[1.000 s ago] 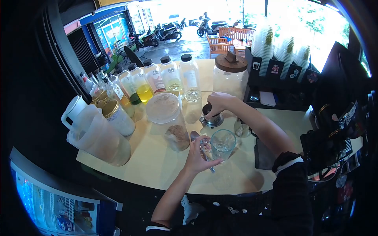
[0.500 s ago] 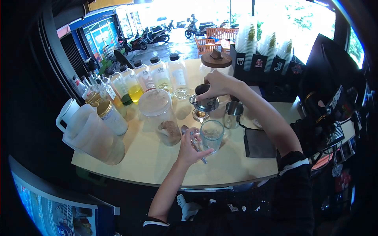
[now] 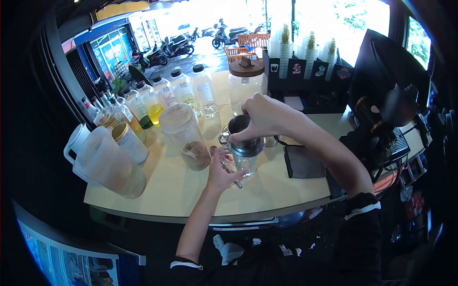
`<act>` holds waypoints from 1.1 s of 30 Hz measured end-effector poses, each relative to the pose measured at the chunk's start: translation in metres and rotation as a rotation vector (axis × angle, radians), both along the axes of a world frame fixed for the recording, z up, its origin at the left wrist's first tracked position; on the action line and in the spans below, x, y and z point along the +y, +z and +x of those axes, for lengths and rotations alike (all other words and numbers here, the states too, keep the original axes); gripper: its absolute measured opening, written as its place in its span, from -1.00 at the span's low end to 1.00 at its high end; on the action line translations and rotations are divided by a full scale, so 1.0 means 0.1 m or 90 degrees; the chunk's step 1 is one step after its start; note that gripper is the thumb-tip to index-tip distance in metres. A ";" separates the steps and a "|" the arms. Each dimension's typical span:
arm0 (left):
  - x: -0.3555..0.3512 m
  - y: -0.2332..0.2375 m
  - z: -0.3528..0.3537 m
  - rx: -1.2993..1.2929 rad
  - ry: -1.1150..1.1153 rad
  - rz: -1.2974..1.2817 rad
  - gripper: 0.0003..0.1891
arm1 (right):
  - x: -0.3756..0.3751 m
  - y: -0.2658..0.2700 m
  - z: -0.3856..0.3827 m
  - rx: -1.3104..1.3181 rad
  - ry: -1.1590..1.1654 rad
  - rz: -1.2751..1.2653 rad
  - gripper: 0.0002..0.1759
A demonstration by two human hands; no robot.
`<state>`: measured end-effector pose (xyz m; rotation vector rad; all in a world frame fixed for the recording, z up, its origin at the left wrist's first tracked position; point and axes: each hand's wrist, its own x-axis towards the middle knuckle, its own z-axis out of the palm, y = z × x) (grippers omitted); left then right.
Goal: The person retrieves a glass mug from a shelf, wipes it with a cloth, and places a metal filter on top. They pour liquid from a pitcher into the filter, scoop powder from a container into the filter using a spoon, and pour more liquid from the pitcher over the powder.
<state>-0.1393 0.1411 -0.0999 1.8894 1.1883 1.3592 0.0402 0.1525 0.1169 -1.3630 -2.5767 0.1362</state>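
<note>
My left hand (image 3: pixel 222 175) is closed around the side of a clear glass mug (image 3: pixel 246 167) on the counter, thumb near its base. Pinched by the rim in my right hand (image 3: pixel 265 119) is a metal drip coffee filter (image 3: pixel 245 148); its wide flange overlaps the mug's mouth in this view. The filter's cup looks dark inside, and its contents are hidden by my fingers. A spoon (image 3: pixel 238 184) lies under my left hand, partly covered. Left of that hand stands a large clear jar (image 3: pixel 186 138) with brown powder low inside.
A pale plastic pitcher (image 3: pixel 112 164) and a gold-lidded jar (image 3: pixel 131 143) stand at the left. Several bottles (image 3: pixel 181 90) line the back, beside a wooden-lidded glass jar (image 3: pixel 247 88). A dark folded cloth (image 3: pixel 307 162) lies right, near a coffee machine (image 3: pixel 381 114). Stacked cups (image 3: pixel 281 52) stand behind.
My right hand has brought the drip filter down and toward me, from behind the mug to over its mouth. My left hand stays on the mug. The view has shifted slightly.
</note>
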 end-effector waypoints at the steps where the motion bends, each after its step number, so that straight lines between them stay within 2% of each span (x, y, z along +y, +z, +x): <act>1: 0.01 -0.02 0.00 0.002 -0.002 -0.001 -0.06 | -0.03 -0.02 0.00 0.002 -0.002 -0.001 -0.05; 10: 0.02 -0.07 -0.01 -0.007 -0.012 0.029 -0.10 | -0.14 -0.11 -0.10 -0.003 -0.030 0.037 -0.10; 12: 0.01 -0.07 0.01 -0.052 -0.022 -0.018 -0.13 | -0.13 -0.14 -0.11 0.014 -0.028 0.042 -0.10; 18: -0.02 -0.01 -0.01 0.010 0.006 -0.002 -0.14 | -0.13 -0.14 -0.13 -0.020 -0.096 0.020 -0.10; 22: -0.02 -0.02 0.00 -0.015 -0.004 0.003 -0.14 | -0.10 -0.23 -0.16 -0.002 -0.100 0.037 -0.10; 28: -0.03 -0.03 -0.01 -0.031 0.004 -0.039 -0.15 | -0.05 -0.39 -0.17 0.061 -0.097 0.030 -0.04; 31: -0.05 -0.03 -0.01 -0.017 0.008 -0.029 -0.14 | -0.07 -0.42 -0.10 0.065 -0.080 0.076 0.00; 33: -0.04 -0.02 -0.01 -0.011 0.003 -0.006 -0.13 | -0.12 -0.34 -0.03 0.108 -0.126 -0.042 -0.11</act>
